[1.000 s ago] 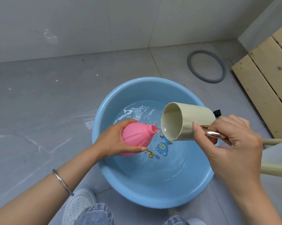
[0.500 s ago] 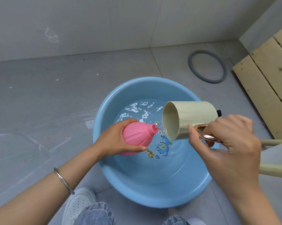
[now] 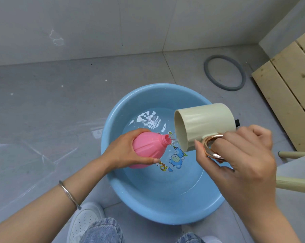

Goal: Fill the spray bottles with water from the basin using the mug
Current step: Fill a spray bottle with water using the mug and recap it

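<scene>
One pink bottle (image 3: 148,146), left hand (image 3: 122,152) — mug (image 3: 204,123), right hand (image 3: 246,158), basin (image 3: 148,206) lettering (image 3: 163,167) unreadable

We are reading the basin (image 3: 148,207) as smooth, glossy blue plastic, and the pink bottle (image 3: 146,146) as smooth, ribbed plastic with a softer sheen. We are logging the mug (image 3: 204,120) as cream with a satin, faintly streaked surface, its handle (image 3: 213,152) showing a polished, mirror-like rose-gold metallic finish, and the bracelet (image 3: 67,192) as polished silver metal. We are recording the floor (image 3: 42,111) as smooth grey tile with wet, glossy patches, the slats (image 3: 288,88) as pale bare wood, the ring (image 3: 206,69) as matt grey and rubber-like, and the trousers (image 3: 102,230) as blue denim cloth.
</scene>
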A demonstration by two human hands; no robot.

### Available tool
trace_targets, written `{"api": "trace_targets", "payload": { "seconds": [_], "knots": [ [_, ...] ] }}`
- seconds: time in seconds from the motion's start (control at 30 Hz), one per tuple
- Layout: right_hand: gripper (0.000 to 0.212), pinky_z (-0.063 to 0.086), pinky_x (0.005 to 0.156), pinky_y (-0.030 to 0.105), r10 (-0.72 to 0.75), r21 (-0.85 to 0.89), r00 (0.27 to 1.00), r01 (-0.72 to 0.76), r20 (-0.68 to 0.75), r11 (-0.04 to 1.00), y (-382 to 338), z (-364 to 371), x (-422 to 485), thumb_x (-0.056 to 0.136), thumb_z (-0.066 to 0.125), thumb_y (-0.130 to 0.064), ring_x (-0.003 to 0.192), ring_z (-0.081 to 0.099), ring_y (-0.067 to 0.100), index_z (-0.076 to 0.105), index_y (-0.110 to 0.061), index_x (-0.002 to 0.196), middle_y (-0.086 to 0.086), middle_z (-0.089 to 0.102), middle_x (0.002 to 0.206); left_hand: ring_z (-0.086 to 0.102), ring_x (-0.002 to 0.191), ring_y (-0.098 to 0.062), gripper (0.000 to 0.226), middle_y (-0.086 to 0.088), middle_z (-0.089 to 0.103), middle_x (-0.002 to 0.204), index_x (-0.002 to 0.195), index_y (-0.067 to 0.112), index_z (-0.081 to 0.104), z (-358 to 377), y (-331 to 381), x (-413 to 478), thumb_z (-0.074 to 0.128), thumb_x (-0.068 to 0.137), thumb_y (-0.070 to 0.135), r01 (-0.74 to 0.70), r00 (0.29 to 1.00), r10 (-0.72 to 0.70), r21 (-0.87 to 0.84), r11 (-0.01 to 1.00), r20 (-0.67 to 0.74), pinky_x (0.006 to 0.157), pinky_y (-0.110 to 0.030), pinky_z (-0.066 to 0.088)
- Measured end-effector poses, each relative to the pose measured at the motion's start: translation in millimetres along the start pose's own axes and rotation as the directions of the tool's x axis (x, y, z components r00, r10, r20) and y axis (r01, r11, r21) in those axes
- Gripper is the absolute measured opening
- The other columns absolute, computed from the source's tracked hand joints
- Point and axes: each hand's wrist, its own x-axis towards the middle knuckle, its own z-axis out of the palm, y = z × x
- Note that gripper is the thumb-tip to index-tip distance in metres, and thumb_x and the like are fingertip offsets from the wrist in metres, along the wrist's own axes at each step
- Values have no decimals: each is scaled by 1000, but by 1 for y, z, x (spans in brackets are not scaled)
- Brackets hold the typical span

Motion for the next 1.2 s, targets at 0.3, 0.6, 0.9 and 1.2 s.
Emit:
{"api": "trace_targets", "payload": {
  "seconds": [0.3, 0.6, 0.9, 1.2],
  "knots": [
    [41, 24, 75, 28, -59, -33, 998, 58, -24, 998, -2, 4, -3, 86, 67, -16, 62, 33, 19, 47, -12, 51, -1, 48, 52, 59, 106, -2, 86, 29, 60, 114, 117, 53, 52, 0, 0, 0, 76, 39, 80, -9, 1000, 9, -15, 1000, -2, 93, -36, 52],
    [44, 29, 60, 29, 653, 280, 753, -645, 76, 711, 45, 48, -36, 81, 59, -36, 56, 36, 13, 38, -10, 53, -1, 36, 52, 63, 102, -2, 85, 24, 64, 112, 118, 48, 54, -1, 0, 0, 80, 42, 76, -17, 1000, 16, -108, 994, -8, 90, -36, 55],
    [38, 22, 64, 32, 527, 12, 817, -544, 232, 839, 72, 115, -83, 79, 65, -24, 56, 34, 18, 35, -23, 56, -10, 33, 54, 63, 102, -2, 85, 25, 63, 113, 118, 49, 54, -1, 0, 1, 80, 42, 76, -30, 999, 26, -121, 992, -37, 90, -34, 54],
    [35, 14, 63, 27, 452, -5, 806, -488, 382, 873, 67, 145, -87, 75, 66, -23, 53, 36, 18, 37, -24, 55, 0, 46, 48, 61, 99, 5, 81, 29, 62, 110, 116, 49, 55, -2, 1, 1, 80, 42, 73, -43, 998, 38, -128, 991, -44, 84, -23, 52]
  ]
}}
